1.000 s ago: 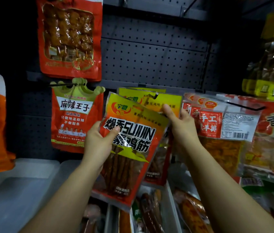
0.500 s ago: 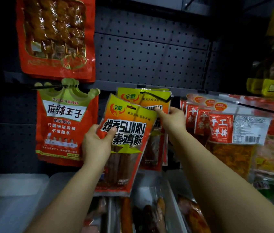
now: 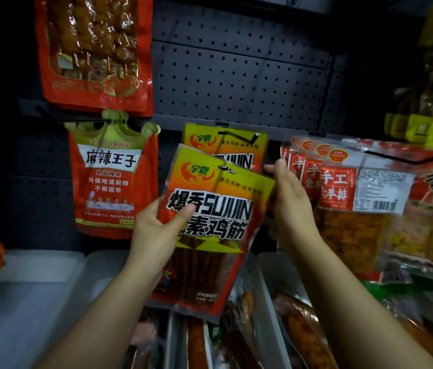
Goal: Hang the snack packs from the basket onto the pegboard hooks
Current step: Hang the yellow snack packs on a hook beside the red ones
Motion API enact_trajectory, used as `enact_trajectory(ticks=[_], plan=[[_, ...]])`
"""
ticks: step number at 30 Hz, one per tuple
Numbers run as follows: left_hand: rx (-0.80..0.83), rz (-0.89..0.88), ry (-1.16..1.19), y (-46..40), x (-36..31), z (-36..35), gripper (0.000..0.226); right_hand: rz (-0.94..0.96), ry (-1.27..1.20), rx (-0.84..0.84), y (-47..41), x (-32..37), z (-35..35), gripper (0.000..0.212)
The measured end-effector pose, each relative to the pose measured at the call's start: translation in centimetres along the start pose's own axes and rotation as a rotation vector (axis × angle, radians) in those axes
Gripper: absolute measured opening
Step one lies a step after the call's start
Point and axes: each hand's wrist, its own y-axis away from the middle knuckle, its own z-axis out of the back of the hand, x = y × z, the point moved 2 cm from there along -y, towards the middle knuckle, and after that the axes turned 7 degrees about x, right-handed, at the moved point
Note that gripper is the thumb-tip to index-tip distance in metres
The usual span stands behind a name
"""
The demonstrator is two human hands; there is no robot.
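Observation:
A yellow and red snack pack [image 3: 210, 222] with dark sticks inside is tilted in front of the pegboard [image 3: 236, 75]. My left hand [image 3: 156, 233] grips its left edge, thumb on the front. My right hand [image 3: 292, 206] is at the pack's upper right corner, fingers fairly straight and touching that edge. Just behind and above, an identical pack [image 3: 226, 142] hangs on a black hook [image 3: 239, 135]. The held pack's top sits a little below that hook.
A red crown-topped pack [image 3: 111, 179] hangs at left under a large red pack [image 3: 93, 49]. Several red packs [image 3: 343, 187] hang on a hook [image 3: 396, 159] at right. Below are clear bins [image 3: 23, 302], some holding more snacks [image 3: 303, 334].
The held pack stays in front of the hanging one. My right hand slid from pinching the top right corner to lying along that edge. The view shifted slightly.

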Motion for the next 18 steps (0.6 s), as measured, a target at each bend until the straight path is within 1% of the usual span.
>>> enact_trajectory(ticks=[1, 2, 3, 4, 5, 7, 10, 12, 14, 18], plan=[[0.023, -0.016, 0.018, 0.6, -0.5, -0.4, 0.016, 0.019, 0.024, 0.042, 1.0, 0.6, 0.1, 0.043], [0.042, -0.026, 0.04, 1.2, -0.8, -0.8, 0.019, 0.051, 0.044, 0.051, 1.8, 1.2, 0.3, 0.038], [0.06, -0.028, 0.063, 1.7, -1.0, -1.2, 0.022, 0.081, 0.045, 0.028, 2.4, 1.8, 0.6, 0.028], [0.077, -0.02, 0.083, 2.1, -1.2, -1.4, 0.021, 0.106, 0.021, -0.004, 2.8, 2.4, 1.0, 0.015], [0.095, -0.007, 0.094, 2.5, -1.3, -1.7, 0.018, 0.122, 0.002, -0.028, 3.2, 2.8, 1.4, 0.007], [0.125, -0.007, 0.08, 3.0, -1.8, -1.8, 0.019, 0.151, -0.001, -0.044, 3.8, 3.5, 2.2, 0.008], [0.136, -0.1, 0.04, 3.5, -3.6, -2.1, 0.028, 0.246, 0.031, -0.016, 4.6, 4.4, 2.5, 0.011], [0.1, -0.169, 0.071, 3.6, -5.4, -2.3, 0.02, 0.349, 0.057, 0.006, 5.0, 5.2, 2.4, 0.016], [0.029, -0.227, 0.077, 3.6, -7.1, -2.4, 0.015, 0.433, 0.048, 0.007, 5.2, 6.1, 2.3, 0.018], [-0.002, -0.31, 0.117, 3.1, -9.9, -2.2, 0.022, 0.55, 0.002, -0.022, 4.9, 8.4, 2.1, 0.015]])
